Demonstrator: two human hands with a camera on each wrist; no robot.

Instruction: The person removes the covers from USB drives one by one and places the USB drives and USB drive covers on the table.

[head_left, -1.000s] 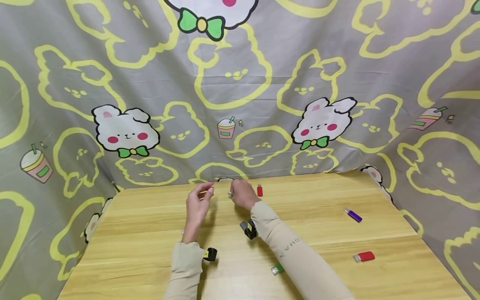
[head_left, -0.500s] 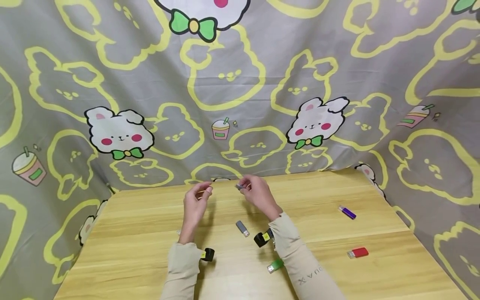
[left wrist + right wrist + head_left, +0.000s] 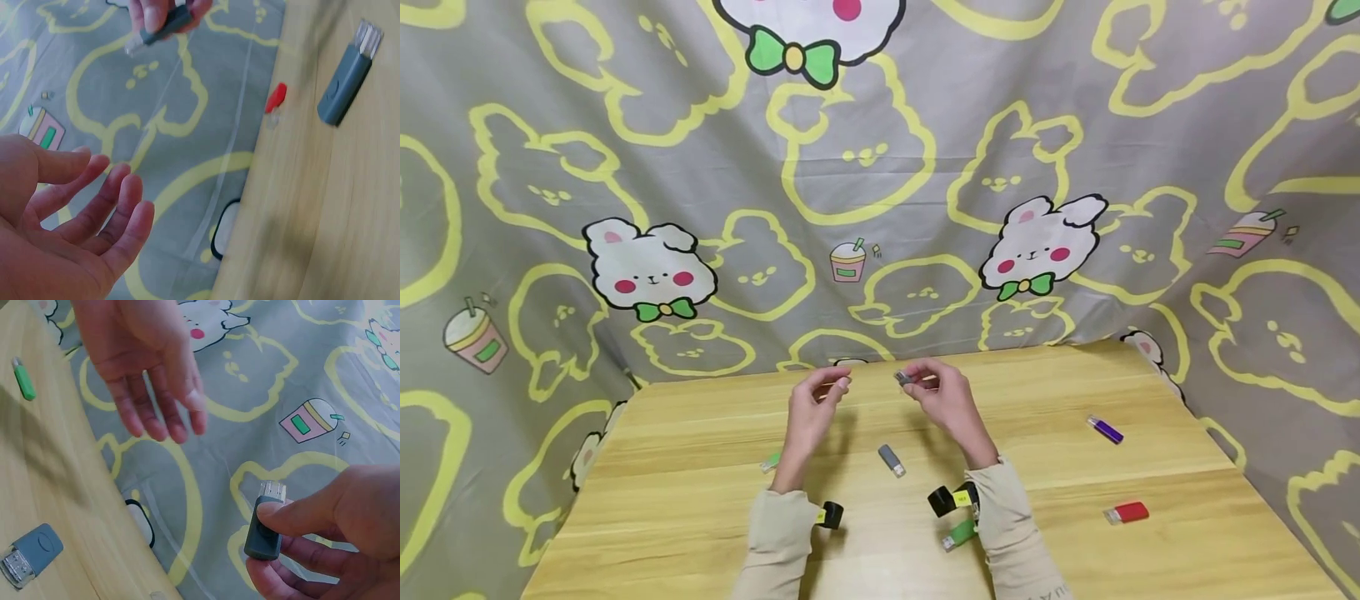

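Note:
My right hand (image 3: 946, 398) is raised over the far part of the table, pinching a dark grey USB flash drive (image 3: 265, 528) between thumb and fingers. The clear-covered plug end of that drive points away from the palm. To its left, my left hand (image 3: 814, 410) hovers with loosely bent fingers; the left wrist view shows nothing in them. A second grey USB flash drive (image 3: 891, 460) lies on the wooden table between my forearms, also seen large in the left wrist view. The two hands are apart.
Green flash drives lie by my left wrist (image 3: 771, 462) and partly under my right wrist camera (image 3: 958, 535). A purple drive (image 3: 1106, 430) and a red drive (image 3: 1127, 512) lie right. Another red drive (image 3: 275, 98) lies near the back edge. A patterned curtain (image 3: 880, 183) surrounds the table.
My right hand has moved right with the grey flash drive, uncovering the second grey drive on the table. The left hand keeps about the same pose.

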